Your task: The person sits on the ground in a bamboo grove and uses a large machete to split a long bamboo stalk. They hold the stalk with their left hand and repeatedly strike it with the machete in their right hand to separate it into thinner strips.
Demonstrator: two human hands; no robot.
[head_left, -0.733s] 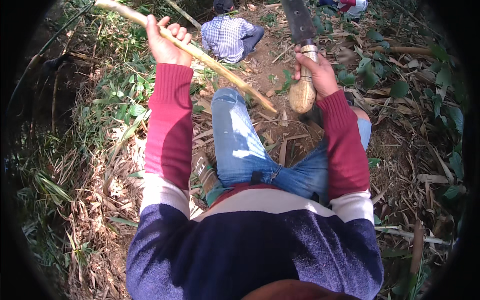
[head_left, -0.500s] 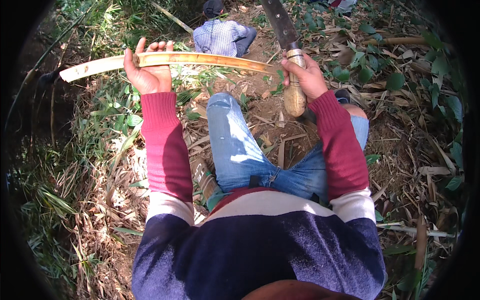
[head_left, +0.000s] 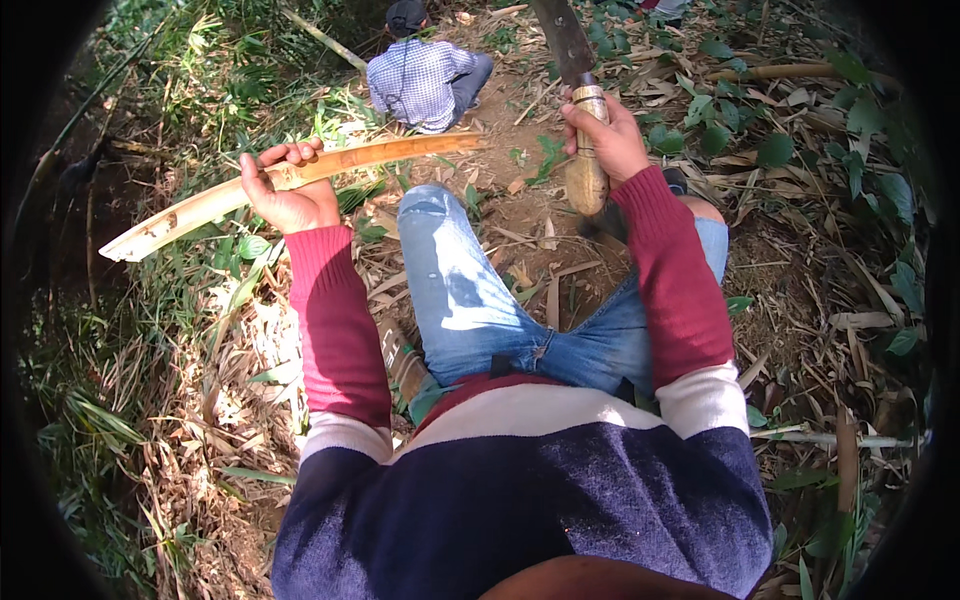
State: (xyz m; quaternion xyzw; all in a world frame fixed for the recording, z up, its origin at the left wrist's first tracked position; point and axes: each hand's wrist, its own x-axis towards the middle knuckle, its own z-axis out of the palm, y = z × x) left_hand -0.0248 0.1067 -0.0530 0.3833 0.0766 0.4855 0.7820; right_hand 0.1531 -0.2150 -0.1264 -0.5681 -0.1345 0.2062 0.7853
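"What is the left hand holding?"

"The left hand [head_left: 300, 206], palm turned upward, is holding a long, curved, pale yellow strip of split bamboo [head_left: 395, 153]. Its fingers are curling half closed behind the strip, their tips showing above the upper edge, and the thumb is crossing in front. The strip is slanting from a whitish cut end at lower left to a tapering end at upper right, beyond the left knee."

"And the right hand?"

"The right hand [head_left: 620, 142] is gripping a large knife with a broad, dark metal blade [head_left: 564, 38] and a mottled, pale wooden handle [head_left: 587, 182]. Its fingers are closing around the upper handle — the rounded butt is pointing down toward the wearer. The blade is pointing up and away, its far end running out of view."

"Are the two things touching?"

"No — the strip's right end is stopping short of the knife, with brown earth showing between them."

"What is around them?"

"Below the hands, two legs in faded blue denim jeans [head_left: 455, 265] are spreading apart. Ahead, a person in a blue-and-white checked shirt [head_left: 420, 82] and a dark cap [head_left: 406, 18] is sitting low, back turned. Dry, tan leaves [head_left: 225, 400] are littering the ground."
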